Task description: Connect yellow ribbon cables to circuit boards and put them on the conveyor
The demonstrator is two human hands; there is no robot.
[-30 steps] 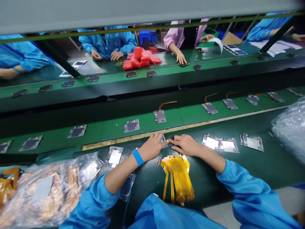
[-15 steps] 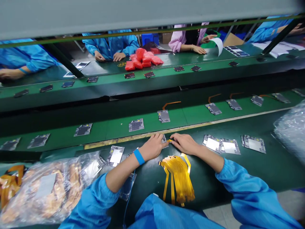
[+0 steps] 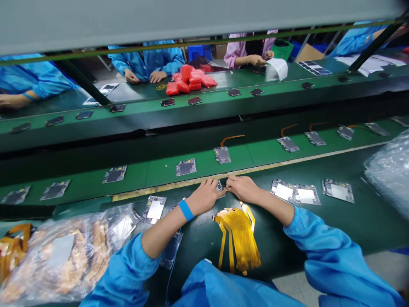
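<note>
My left hand (image 3: 204, 197), with a blue band at its wrist, is closed on the left side of a small circuit board (image 3: 219, 186) at the bench's back edge. My right hand (image 3: 242, 188) pinches the end of an orange flat cable (image 3: 244, 207) at that board's right side; its fingertips partly hide the cable end. A fanned pile of orange flat cables (image 3: 243, 241) lies on the green bench just below my hands. Boards with white labels lie on both sides, one (image 3: 155, 209) at the left and a pair (image 3: 294, 192) at the right.
Behind the bench, a green conveyor (image 3: 153, 172) carries several boards, some with cables. Clear bags (image 3: 64, 256) lie at the left and bubble wrap (image 3: 390, 170) at the right. Across a second conveyor (image 3: 134, 111), people work near red packets (image 3: 188, 79).
My right hand has shifted slightly left, its fingers now closer over the cable end at the board. Boards on the near conveyor have moved a little right, those on the far one left.
</note>
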